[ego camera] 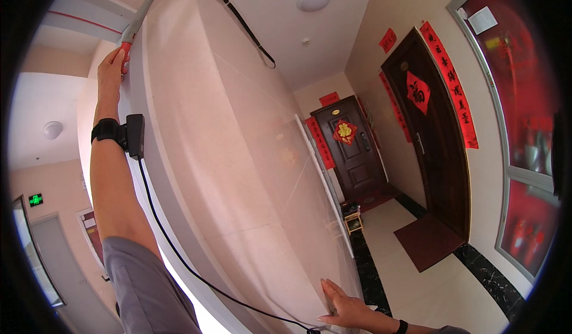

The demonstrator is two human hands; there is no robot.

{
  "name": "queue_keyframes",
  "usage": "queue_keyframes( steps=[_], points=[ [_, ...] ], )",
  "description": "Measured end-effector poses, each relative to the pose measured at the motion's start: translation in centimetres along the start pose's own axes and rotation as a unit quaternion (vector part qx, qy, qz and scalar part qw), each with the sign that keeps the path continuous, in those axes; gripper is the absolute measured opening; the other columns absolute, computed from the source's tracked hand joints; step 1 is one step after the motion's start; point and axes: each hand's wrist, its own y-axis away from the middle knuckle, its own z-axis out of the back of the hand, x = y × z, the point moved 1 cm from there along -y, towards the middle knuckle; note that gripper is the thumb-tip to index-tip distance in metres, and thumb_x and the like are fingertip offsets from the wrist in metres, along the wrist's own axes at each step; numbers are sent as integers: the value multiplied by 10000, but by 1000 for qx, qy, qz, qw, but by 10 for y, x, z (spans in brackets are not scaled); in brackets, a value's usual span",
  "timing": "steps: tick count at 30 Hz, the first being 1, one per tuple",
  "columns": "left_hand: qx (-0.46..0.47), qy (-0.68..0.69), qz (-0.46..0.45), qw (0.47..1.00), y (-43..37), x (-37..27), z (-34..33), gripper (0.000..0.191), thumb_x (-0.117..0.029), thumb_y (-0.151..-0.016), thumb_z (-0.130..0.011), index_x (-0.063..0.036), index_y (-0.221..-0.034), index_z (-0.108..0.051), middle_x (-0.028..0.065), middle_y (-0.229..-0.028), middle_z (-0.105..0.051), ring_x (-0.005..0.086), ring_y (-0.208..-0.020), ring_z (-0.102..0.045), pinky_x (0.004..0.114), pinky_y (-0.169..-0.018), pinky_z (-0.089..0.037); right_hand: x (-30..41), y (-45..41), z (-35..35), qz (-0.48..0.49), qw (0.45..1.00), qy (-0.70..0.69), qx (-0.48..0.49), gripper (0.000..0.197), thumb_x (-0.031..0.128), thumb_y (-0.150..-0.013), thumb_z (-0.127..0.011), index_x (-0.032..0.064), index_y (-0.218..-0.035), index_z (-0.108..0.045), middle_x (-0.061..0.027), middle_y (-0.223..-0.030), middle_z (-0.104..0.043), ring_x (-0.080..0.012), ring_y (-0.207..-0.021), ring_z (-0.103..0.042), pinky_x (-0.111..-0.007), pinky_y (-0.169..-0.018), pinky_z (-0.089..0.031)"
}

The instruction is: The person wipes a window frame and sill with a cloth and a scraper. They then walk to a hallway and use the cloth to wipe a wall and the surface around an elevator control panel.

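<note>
My left hand is raised along the wall edge and grips the red end of a grey and red long-handled tool. The tool's red head reaches the top of the frame, by the upper corner of the tiled wall; its exact kind cannot be told. A black strap on my left wrist holds a small black box with a black cable running down from it. My right hand is low, its fingertips against the tiled wall near the corner, and it holds nothing visible.
Dark doors with red paper decorations stand along the corridor. A red mat lies before the nearer door. A small wooden stool stands by the far wall end. A glass-fronted cabinet is at the right, a grey door lower left.
</note>
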Motion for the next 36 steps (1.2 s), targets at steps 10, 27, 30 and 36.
queue_keyframes(
  steps=[10, 27, 30, 36],
  points=[
    [9, -3, -28, 1000, 3, -3, -1, 348, -305, -893, -557, -78, -1145, -632, -4, -824, -646, 78, -611, -482, 229, -551, -385, -2, 1, -2, 4, 1000, -5, -2, 1033, 585, -768, -575, 15, -1452, -50, -197, -1504, -106, -316, -1316, -334, -325, -951, -424],
    [-15, -14, 4, 1000, -1, 5, 3, 333, -299, -893, -557, -83, -1131, -642, -11, -835, -647, 72, -603, -472, 227, -540, -378, 0, 0, 2, -3, 1000, -12, 12, 1032, 575, -767, -587, 32, -1457, -45, -199, -1505, -99, -316, -1295, -368, -334, -937, -430],
    [-14, -8, 7, 1000, 0, 5, 2, 331, -296, -892, -558, -81, -1130, -642, -11, -832, -647, 75, -601, -472, 227, -540, -378, 0, -1, 4, -3, 1000, -7, 22, 1033, 564, -767, -592, 18, -1453, -46, -199, -1504, -101, -319, -1293, -368, -330, -931, -436],
    [-7, -11, 1, 1000, -5, 10, 5, 373, -368, -886, -573, -119, -1157, -626, -36, -857, -641, 57, -604, -455, 209, -517, -339, -6, -2, 1, -6, 999, -12, 35, 995, 579, -780, -557, 139, -1472, 6, -231, -1496, -92, -363, -1237, -437, -377, -936, -440]
  ],
)
